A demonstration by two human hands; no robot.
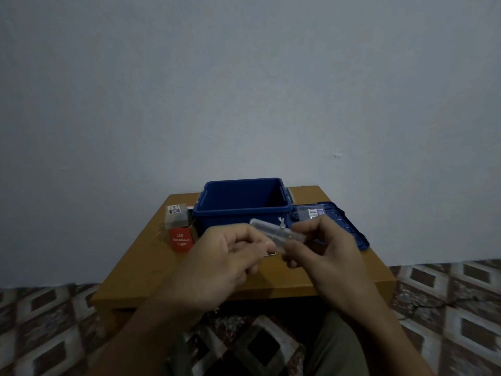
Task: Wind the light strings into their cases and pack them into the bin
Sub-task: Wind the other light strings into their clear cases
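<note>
**Low wooden table against a pale wall: one clear case held in both hands**

Setting: bare pale wall behind a low wooden table; patterned floor on either side of it.

Item 1. Left hand: fingers curled in, thumb and fingertips pinching the left end of the clear case.

Item 2. Right hand: fingers bent and closed around the right end of the same case.

Item 3. Clear case: oblong, transparent, held level above the table's middle, just in front of the blue bin. A small clear piece stands up from its upper edge; blur hides what it is.

Item 4. Blue bin: open at the top, at the far middle of the table, interior in shadow.

Item 5. Blue lid: lying flat to the right of the bin, a small labelled packet resting on it.

Item 6. Red box: left of the bin, printed "LED Decorative Lights", a second clear case sitting on top of it.
</note>
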